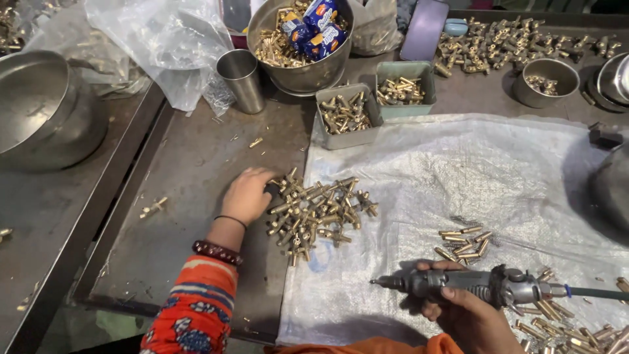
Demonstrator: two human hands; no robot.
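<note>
While the right hand [468, 308] grips the grey power driver [472, 285] over the white sheet [458, 170], the left hand [247, 195], fingers curled into the brass fittings pile [318, 211], should single out one piece cleanly.

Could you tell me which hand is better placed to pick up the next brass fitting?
The left hand: it already rests on the pile of brass fittings, while the right hand grips the grey power tool.

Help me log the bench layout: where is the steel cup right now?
In the head view the steel cup stands upright at upper left of centre, between the clear plastic bag and the large steel bowl of brass parts.
</note>
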